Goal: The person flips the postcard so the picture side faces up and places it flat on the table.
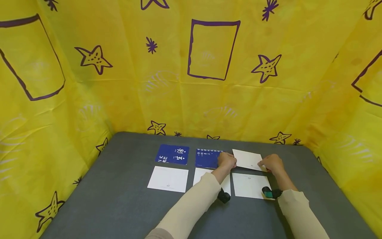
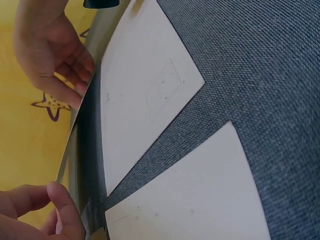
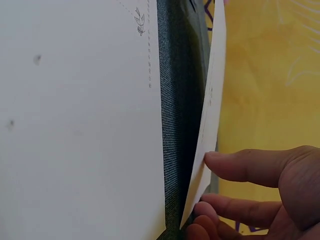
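Observation:
A white postcard (image 1: 246, 159) is held between both hands in the far row, its printed side toward me, raised off the tabletop in the wrist views. My left hand (image 1: 227, 161) pinches its left edge between thumb and fingers. At the opposite edge, my right hand (image 1: 274, 163) grips the card with thumb (image 3: 240, 165) on the printed face and fingers behind. Just left of the left hand lies a blue card (image 1: 206, 159) with white writing, partly covered by that hand. Directly nearer than the held card, a white card (image 1: 250, 185) lies flat.
Another blue card (image 1: 172, 154) lies at the far left of the layout. Nearer are a white card (image 1: 168, 179) and a middle white card (image 1: 203, 173), the latter partly behind my left forearm. A yellow patterned cloth (image 1: 167, 106) surrounds the dark grey table (image 1: 119, 199).

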The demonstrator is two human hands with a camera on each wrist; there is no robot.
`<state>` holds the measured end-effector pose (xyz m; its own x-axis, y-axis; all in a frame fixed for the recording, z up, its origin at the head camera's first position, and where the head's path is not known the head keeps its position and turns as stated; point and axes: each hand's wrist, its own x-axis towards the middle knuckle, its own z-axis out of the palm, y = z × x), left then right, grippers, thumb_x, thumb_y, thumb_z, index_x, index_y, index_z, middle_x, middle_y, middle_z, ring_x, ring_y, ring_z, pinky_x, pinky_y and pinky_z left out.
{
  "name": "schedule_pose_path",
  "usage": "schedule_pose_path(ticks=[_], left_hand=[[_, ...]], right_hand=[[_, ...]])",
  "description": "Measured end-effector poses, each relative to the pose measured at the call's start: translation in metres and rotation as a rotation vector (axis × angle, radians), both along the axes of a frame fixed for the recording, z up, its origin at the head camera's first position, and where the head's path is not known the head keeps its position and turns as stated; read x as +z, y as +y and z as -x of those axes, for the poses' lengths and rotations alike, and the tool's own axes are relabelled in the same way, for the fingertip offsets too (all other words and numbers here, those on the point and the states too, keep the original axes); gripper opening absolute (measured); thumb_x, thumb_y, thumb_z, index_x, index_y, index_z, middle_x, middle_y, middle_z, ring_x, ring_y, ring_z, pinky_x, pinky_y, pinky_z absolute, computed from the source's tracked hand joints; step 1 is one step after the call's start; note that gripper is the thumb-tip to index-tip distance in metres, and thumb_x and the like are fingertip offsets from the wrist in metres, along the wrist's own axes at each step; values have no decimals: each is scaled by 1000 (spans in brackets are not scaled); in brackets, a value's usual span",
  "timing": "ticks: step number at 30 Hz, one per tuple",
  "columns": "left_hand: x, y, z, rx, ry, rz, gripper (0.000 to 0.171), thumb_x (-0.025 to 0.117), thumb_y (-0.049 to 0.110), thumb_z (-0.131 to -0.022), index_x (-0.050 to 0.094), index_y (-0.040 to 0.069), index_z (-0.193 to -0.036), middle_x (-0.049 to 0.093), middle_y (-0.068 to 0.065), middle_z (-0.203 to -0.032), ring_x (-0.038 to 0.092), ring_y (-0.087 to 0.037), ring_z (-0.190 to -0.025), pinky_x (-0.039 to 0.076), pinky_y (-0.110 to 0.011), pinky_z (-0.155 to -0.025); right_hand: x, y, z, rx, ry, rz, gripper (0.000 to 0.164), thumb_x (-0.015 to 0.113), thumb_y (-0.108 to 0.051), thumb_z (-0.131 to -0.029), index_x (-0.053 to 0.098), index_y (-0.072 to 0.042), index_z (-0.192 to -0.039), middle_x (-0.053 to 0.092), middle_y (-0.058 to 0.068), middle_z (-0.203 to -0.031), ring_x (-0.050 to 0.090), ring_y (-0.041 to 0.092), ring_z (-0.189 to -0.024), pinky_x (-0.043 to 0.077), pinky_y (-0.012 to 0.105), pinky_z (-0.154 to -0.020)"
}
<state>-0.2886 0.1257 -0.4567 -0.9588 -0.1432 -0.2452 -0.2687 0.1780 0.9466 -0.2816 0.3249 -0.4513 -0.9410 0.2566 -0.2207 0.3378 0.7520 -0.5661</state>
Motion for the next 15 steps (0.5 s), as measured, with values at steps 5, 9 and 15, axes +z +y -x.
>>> schedule_pose_path(ticks=[5, 9, 15], left_hand=[[-3, 0, -1, -2, 3, 32, 14, 66, -10, -70, 72, 3, -74, 63, -6, -64, 45, -6, -40, 36, -13, -38], [-5, 1, -1, -3, 20, 77, 16, 66, -8, -72, 74, 4, -78, 66, -6, -65, 50, -9, -43, 37, -16, -39], [-8, 0, -1, -2, -42, -18, 18, 65, -11, -75, 72, 3, -85, 63, -8, -75, 57, -12, -44, 50, -19, -43]], right_hand=[[-2, 0, 0, -6, -6, 1, 26, 72, -17, -79, 71, 9, -85, 59, 7, -65, 52, 19, -56, 40, 29, -54], [-2, 1, 1, -31, -7, 17, 30, 72, -16, -80, 70, 12, -91, 60, 10, -69, 52, 21, -59, 41, 30, -54], [-6, 2, 2, -79, 21, 39, 32, 68, -14, -83, 68, 15, -97, 61, 14, -70, 53, 21, -58, 43, 29, -52]])
